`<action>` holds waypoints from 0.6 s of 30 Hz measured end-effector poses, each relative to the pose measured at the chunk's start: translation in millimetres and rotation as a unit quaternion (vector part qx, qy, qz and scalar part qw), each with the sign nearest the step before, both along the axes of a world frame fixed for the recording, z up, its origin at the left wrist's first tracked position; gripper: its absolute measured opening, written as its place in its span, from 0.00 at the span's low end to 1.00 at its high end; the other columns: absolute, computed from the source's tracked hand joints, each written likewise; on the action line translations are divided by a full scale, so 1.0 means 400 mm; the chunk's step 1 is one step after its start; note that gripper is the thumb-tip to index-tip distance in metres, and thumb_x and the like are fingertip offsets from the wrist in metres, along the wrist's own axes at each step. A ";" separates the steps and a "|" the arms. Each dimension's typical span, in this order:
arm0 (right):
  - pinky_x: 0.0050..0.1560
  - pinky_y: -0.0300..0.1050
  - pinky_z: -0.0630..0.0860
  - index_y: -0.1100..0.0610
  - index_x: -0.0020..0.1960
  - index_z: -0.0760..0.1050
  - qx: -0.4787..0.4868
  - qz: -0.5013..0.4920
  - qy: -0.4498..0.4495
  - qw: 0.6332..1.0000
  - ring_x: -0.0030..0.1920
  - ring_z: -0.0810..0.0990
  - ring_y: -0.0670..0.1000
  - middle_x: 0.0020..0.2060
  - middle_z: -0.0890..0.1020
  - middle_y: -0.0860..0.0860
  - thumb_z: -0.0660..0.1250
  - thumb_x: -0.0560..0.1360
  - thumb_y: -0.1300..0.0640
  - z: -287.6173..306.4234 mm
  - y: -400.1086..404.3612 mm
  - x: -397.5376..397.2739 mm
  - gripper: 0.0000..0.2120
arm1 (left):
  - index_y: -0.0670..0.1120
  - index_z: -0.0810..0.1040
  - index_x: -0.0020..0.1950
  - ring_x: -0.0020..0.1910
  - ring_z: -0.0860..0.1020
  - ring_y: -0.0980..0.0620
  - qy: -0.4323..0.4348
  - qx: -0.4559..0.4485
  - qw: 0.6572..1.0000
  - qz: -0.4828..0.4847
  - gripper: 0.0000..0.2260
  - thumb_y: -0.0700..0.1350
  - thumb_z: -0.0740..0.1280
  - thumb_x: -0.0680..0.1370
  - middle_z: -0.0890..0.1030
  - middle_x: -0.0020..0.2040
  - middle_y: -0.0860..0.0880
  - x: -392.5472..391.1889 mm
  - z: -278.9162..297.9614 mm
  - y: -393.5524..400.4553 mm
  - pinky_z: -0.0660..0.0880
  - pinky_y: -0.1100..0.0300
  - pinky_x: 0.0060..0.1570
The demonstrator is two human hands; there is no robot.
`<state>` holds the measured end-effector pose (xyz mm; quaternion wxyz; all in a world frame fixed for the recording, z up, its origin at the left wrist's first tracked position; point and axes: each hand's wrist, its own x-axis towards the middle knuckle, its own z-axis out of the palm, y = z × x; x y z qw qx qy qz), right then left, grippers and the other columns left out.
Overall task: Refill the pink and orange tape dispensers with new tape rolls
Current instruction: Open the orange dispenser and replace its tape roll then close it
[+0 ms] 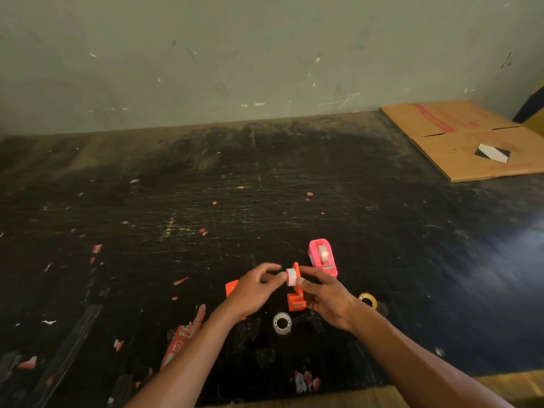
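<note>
My right hand point(326, 295) holds one half of the orange tape dispenser point(296, 301) upright above the table. A white tape roll point(290, 277) sits against the top of that half, pinched by the fingers of my left hand point(255, 288). Another orange piece point(231, 287) lies on the table, partly hidden behind my left hand. The pink tape dispenser point(322, 257) stands just beyond my right hand with a clear roll in it. A clear tape roll point(282, 323) lies flat on the table below my hands. A yellowish roll point(368, 300) lies to the right of my right wrist.
The black table top point(265, 187) is scratched and dotted with scraps of red tape. A flattened cardboard sheet point(471, 142) lies at the far right against the wall. A red-and-white label strip point(179, 343) sticks to the table near my left forearm.
</note>
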<state>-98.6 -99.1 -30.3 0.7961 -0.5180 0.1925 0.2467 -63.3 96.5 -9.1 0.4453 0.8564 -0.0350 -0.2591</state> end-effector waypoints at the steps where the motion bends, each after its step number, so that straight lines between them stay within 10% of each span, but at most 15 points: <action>1: 0.57 0.56 0.80 0.55 0.71 0.71 0.002 0.005 -0.005 1.000 0.62 0.79 0.61 0.64 0.78 0.64 0.64 0.80 0.65 0.002 0.002 -0.002 0.20 | 0.52 0.74 0.71 0.60 0.80 0.53 0.006 -0.017 1.000 -0.013 0.19 0.55 0.67 0.81 0.81 0.63 0.50 -0.001 0.008 -0.013 0.77 0.56 0.58; 11: 0.56 0.55 0.80 0.55 0.72 0.71 0.006 0.032 -0.011 0.999 0.60 0.80 0.60 0.60 0.81 0.61 0.66 0.79 0.64 -0.016 -0.021 -0.012 0.22 | 0.51 0.78 0.58 0.55 0.82 0.52 0.025 -0.090 0.993 0.069 0.13 0.48 0.75 0.75 0.84 0.55 0.50 -0.020 -0.006 -0.005 0.80 0.53 0.56; 18: 0.46 0.51 0.81 0.58 0.74 0.68 -0.017 -0.019 0.006 1.000 0.49 0.80 0.54 0.53 0.79 0.58 0.63 0.81 0.66 -0.033 -0.035 -0.007 0.22 | 0.51 0.75 0.60 0.52 0.79 0.57 0.009 0.186 0.975 -0.119 0.13 0.48 0.72 0.77 0.81 0.54 0.54 -0.062 -0.006 0.086 0.72 0.62 0.48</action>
